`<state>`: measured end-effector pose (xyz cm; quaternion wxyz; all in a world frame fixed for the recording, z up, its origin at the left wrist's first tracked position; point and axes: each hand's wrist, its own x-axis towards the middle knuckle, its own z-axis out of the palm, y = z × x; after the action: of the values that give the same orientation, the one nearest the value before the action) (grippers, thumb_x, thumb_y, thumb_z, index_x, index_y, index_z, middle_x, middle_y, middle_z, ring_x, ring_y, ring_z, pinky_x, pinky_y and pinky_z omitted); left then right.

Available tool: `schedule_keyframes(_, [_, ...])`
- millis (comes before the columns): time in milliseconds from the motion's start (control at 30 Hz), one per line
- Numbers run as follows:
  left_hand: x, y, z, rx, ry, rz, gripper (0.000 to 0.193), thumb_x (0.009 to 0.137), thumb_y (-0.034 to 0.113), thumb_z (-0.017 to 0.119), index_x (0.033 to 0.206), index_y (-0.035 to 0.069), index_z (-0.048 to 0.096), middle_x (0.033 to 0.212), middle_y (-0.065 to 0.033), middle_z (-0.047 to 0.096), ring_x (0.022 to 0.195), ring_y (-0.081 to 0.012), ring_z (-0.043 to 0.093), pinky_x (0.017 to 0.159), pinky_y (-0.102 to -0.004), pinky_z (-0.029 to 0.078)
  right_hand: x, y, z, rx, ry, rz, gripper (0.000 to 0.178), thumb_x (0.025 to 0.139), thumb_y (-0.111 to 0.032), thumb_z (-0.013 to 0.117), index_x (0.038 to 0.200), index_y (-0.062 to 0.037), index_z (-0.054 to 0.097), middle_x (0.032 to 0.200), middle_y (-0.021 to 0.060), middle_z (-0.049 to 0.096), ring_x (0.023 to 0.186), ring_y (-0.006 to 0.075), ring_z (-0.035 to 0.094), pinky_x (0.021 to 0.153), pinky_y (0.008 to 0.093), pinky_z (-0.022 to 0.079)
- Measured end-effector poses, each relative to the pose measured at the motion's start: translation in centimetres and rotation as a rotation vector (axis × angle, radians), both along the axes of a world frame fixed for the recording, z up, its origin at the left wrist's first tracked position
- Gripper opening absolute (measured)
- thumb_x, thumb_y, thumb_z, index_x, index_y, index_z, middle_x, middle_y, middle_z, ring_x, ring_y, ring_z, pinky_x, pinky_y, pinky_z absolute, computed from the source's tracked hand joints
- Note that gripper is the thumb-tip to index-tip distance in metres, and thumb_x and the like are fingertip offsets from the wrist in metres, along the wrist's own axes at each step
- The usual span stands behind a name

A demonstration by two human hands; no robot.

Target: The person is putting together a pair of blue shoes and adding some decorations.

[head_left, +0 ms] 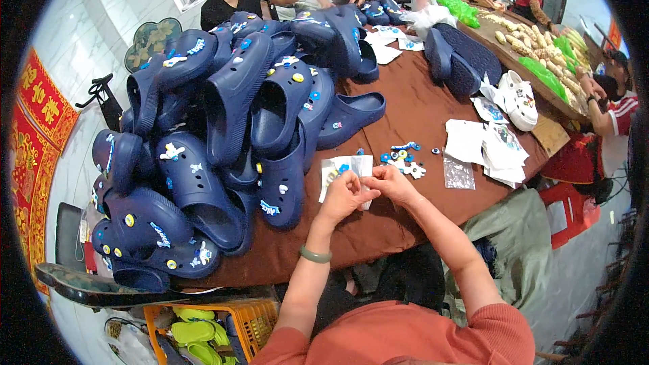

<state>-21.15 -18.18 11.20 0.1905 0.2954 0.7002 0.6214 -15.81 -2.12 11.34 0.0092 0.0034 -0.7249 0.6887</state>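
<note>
The hands meet over a half-hidden white rectangular card, grip unclear; small blue-and-white charms overlap at two o'clock.

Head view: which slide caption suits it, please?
Left hand and right hand meet over white packaging beside heaped navy clogs on brown cloth.

Both hands close together

Brown-covered table: navy clogs, charms, white cards.
</note>
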Motion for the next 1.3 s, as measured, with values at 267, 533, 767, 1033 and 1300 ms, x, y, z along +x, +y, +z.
schedule_keyframes(267, [-0.3, 0.2, -0.6, -0.026, -0.188, 0.01, 0.036, 0.071, 0.016, 0.078, 0.091, 0.001, 0.052, 0.066, -0.0032, 0.057, 0.049, -0.0083, 0.053, 0.039, -0.0203, 0.041, -1.7, -1.4, -1.9, -0.227, -0.005, 0.105, 0.03, 0.093, -0.026, 0.051, 0.08, -0.0009, 0.06, 0.074, -0.0009, 0.061, 0.066, 0.0039, 0.053, 0.058, 0.0208, 0.044])
schedule_keyframes(533, [-0.6, 0.0, -1.1, -0.055, -0.109, -0.062, 0.02, 0.083, 0.015, 0.066, 0.09, 0.002, 0.053, 0.064, -0.0025, 0.055, 0.047, -0.0087, 0.053, 0.038, -0.02, 0.04, -1.4, -0.9, -2.0, -0.208, -0.008, 0.141, 0.028, 0.094, -0.025, 0.048, 0.087, -0.0014, 0.059, 0.078, 0.0003, 0.061, 0.07, 0.0064, 0.055, 0.065, 0.0222, 0.045])
schedule_keyframes(767, [-1.0, -0.8, -1.0, -0.039, -0.2, -0.083, 0.032, 0.096, 0.032, 0.042, 0.088, 0.003, 0.053, 0.058, -0.0026, 0.053, 0.042, -0.0096, 0.052, 0.035, -0.019, 0.035, -0.7, -0.6, 0.2, -0.303, 0.027, 0.391, 0.02, 0.093, -0.02, 0.047, 0.095, -0.0014, 0.054, 0.082, 0.0059, 0.063, 0.076, 0.0145, 0.062, 0.07, 0.0273, 0.048])
schedule_keyframes(1033, [-1.2, -1.1, -0.6, -0.081, -0.27, -0.163, 0.033, 0.096, 0.032, 0.039, 0.089, 0.003, 0.053, 0.062, -0.0039, 0.056, 0.042, -0.0096, 0.052, 0.035, -0.0187, 0.037, -0.5, -0.6, 0.4, -0.287, -0.008, 0.439, 0.02, 0.091, -0.019, 0.052, 0.094, -0.0003, 0.055, 0.08, 0.0057, 0.063, 0.073, 0.0147, 0.062, 0.072, 0.0269, 0.047])
schedule_keyframes(1300, [-1.4, -1.2, -0.3, -0.002, -0.279, -0.198, 0.03, 0.097, 0.03, 0.038, 0.088, 0.004, 0.051, 0.066, -0.0037, 0.058, 0.045, -0.0088, 0.052, 0.039, -0.0183, 0.039, -1.1, 0.2, -1.5, -0.338, -0.077, 0.385, 0.023, 0.091, -0.023, 0.051, 0.1, -0.0029, 0.057, 0.086, -0.0002, 0.061, 0.08, 0.0085, 0.053, 0.074, 0.0218, 0.041])
